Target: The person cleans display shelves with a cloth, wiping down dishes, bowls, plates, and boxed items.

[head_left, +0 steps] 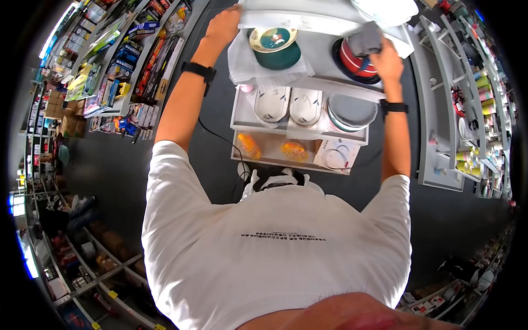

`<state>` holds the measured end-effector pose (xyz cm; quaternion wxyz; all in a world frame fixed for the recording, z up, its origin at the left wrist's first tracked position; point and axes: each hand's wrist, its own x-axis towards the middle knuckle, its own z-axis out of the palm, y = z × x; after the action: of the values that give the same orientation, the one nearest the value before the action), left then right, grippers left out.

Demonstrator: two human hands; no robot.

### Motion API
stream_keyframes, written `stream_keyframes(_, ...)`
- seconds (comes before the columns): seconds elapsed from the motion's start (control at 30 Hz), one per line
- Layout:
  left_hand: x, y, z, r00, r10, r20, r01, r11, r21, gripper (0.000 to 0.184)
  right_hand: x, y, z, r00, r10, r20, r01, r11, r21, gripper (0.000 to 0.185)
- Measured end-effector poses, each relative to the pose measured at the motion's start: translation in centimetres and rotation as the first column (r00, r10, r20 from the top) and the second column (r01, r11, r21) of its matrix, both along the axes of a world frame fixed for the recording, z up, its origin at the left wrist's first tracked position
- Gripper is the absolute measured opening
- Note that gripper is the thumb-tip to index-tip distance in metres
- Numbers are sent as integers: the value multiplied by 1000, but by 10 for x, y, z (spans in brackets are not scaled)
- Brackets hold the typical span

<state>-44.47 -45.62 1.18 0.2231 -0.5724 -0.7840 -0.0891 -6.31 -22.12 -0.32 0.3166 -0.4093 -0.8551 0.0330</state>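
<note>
My left hand (pixel 224 26) is closed around the left end of the white upper shelf (pixel 319 22). A grey cloth (pixel 365 39) is bunched in my right hand (pixel 388 61), over a stack of red and dark plates (pixel 347 61) on the tier below. Left on that same tier, a cream-rimmed plate with a green centre (pixel 273 39) rests on a dark green dish (pixel 281 59), with clear plastic wrap (pixel 242 63) around them. The fingertips of my right hand are partly hidden by the cloth.
Lower down are patterned rectangular dishes (pixel 271 104), grey plates (pixel 353 110), orange packets (pixel 250 146) and a white box (pixel 336 154). A white bowl (pixel 388 10) sits on top. A black cable (pixel 216 133) hangs at left. Stocked shelves (pixel 126 60) line both sides.
</note>
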Motion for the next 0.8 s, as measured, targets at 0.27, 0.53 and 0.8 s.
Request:
stream_keyframes(0.27,9,9,-4,994,42,99,-52,993,106,19,-4,3,-29,933,-341,-112,340,940,-24,60)
stream_keyframes(0.53,28,24,9,957,266,117,-263,964,-40,24,-107,-111,-69,927,217,-305,-234,972,-22,56)
stream_keyframes(0.8,8,27,-14,957,289,-12,-288,947,-141,40,42,-34,-210,932,-71,355,209,907,-367,60)
